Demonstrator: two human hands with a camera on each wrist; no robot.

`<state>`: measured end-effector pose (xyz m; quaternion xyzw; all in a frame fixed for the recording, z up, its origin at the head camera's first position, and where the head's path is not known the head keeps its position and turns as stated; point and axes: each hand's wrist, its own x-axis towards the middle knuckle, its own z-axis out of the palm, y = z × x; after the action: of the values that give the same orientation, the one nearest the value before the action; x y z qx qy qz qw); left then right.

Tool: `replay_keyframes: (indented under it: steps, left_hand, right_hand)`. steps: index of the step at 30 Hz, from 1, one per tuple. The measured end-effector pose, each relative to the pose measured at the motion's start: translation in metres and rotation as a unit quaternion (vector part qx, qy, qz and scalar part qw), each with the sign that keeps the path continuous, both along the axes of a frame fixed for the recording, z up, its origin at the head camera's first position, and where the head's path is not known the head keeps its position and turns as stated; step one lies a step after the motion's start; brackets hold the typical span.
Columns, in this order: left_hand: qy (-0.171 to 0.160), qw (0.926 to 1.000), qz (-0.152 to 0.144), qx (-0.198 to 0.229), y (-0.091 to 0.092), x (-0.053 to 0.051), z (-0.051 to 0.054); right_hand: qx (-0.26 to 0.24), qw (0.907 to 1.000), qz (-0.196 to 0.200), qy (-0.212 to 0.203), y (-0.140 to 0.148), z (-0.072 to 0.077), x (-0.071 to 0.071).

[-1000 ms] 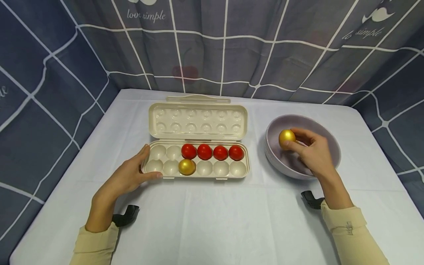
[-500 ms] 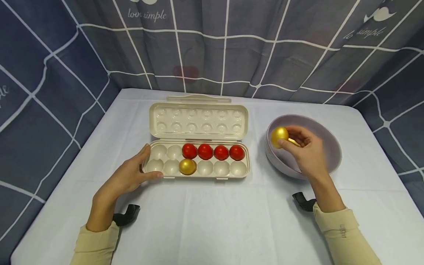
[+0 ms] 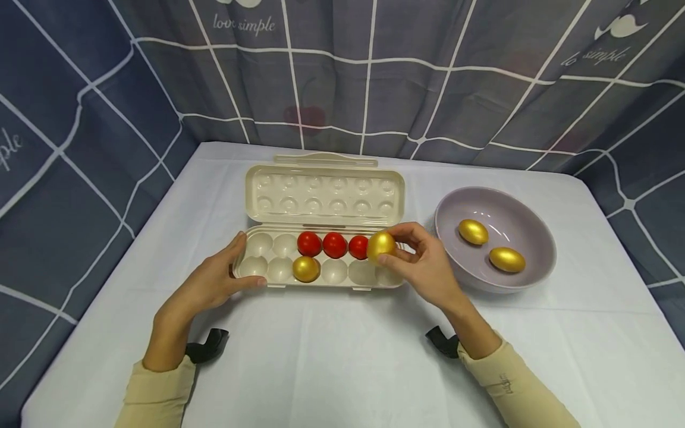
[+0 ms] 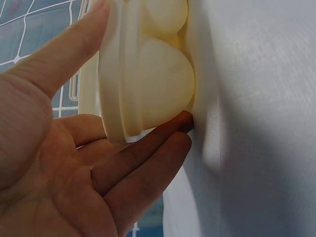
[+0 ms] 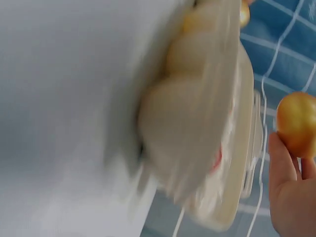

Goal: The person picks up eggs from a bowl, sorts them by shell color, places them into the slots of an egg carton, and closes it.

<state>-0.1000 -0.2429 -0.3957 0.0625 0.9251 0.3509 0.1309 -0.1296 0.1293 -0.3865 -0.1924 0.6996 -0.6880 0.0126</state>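
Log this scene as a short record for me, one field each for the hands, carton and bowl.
left hand: grips left end of carton
right hand: pinches gold egg above carton's right end
carton: lid open; back row shows three red eggs; front row, one gold egg
bowl: right of carton; two gold eggs inside

Bright head view, soft shadows on cloth [image 3: 342, 356], glints on eggs [image 3: 506, 260], tray [image 5: 212, 94] blurred in right wrist view
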Motion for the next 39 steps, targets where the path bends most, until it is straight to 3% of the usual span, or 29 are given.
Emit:
replay_keyframes:
  steps: [4, 10, 24, 39]
  left_hand:
    - [0.003, 1.0, -0.002, 0.003, 0.0, 0.0, -0.001]
    - [0.003, 1.0, -0.002, 0.002, 0.001, 0.001, 0.0]
    - [0.002, 1.0, -0.004, 0.001, 0.0, 0.001, 0.0]
    - [0.007, 0.9999, -0.004, -0.007, 0.0, 0.001, 0.0]
  right_hand:
    - [-0.001, 0.9997, 0.024, -0.001, -0.024, -0.008, 0.004]
    - [0.053, 0.9983, 0.024, -0.005, -0.047, -0.019, 0.004]
    - [0.176, 0.9839, 0.009, -0.028, -0.065, -0.026, 0.003]
    - [0.193, 0.9794, 0.053, -0.029, -0.064, -0.027, 0.003]
